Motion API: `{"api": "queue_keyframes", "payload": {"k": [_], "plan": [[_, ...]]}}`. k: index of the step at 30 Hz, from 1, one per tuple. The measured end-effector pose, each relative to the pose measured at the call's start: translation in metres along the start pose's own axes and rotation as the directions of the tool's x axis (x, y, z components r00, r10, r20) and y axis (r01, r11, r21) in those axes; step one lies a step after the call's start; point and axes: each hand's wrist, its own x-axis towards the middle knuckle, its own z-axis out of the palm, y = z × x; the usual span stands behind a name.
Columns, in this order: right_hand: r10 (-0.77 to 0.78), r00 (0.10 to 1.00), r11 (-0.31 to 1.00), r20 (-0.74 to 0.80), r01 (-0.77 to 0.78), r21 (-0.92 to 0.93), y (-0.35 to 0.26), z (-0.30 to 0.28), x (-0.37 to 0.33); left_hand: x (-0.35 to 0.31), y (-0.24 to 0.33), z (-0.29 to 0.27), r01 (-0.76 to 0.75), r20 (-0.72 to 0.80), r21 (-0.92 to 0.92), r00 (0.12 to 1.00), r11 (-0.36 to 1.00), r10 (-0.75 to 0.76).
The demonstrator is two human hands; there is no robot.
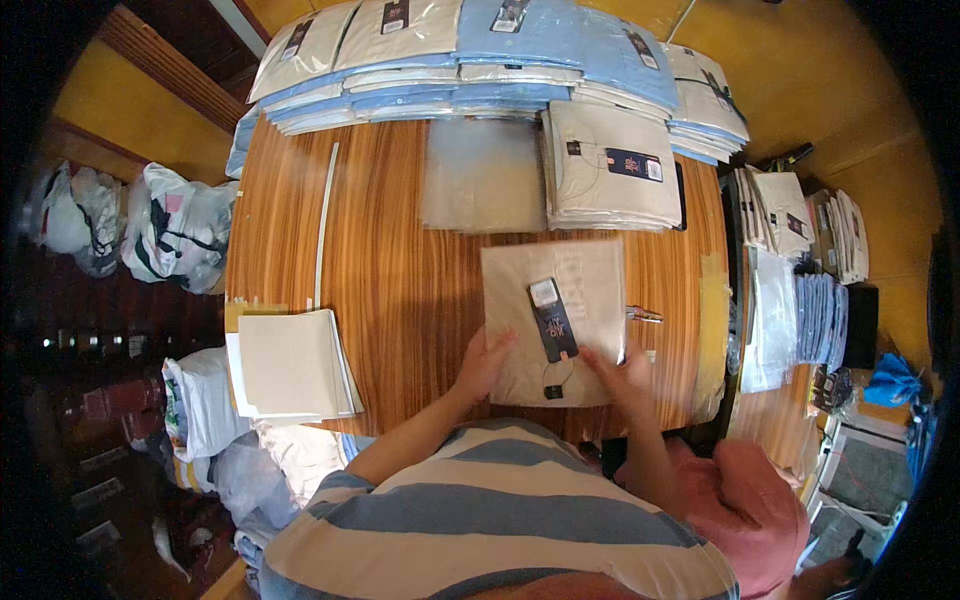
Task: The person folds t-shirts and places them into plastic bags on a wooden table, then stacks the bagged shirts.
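Observation:
A folded beige shirt (590, 300), apparently in a clear plastic bag, is held between my two hands above the near part of the wooden table. Its collar end points toward me, and a dark hang tag (553, 318) lies over its middle on a thin loop. My left hand (487, 362) grips the shirt's left edge, fingers partly hidden beneath it. On the opposite side my right hand (622, 378) clasps the lower right edge, its thumb on top close to the end of the tag.
Bagged beige and blue shirts (520, 40) are stacked along the far edge. Nearer lie a pile of clear plastic bags (482, 175) and a beige shirt stack (615, 200). Cream card sheets (290, 365) lie at left; a small tool (643, 314) lies right of my shirt.

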Motion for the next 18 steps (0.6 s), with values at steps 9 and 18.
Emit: {"api": "queue_keyframes", "payload": {"k": [9, 18], "plan": [[0.152, 0.988, 0.987, -0.025, -0.15, 0.062, 0.105, 0.049, 0.0, 0.003, -0.006, -0.025, -0.041, -0.01, 0.357, 0.999, 0.933, 0.048], [0.099, 0.983, 0.94, -0.155, -0.041, 0.339, 0.14, 0.06, 0.007, -0.012, -0.009, -0.02, -0.216, -0.068, 0.618, 0.943, 0.756, 0.325]]}}
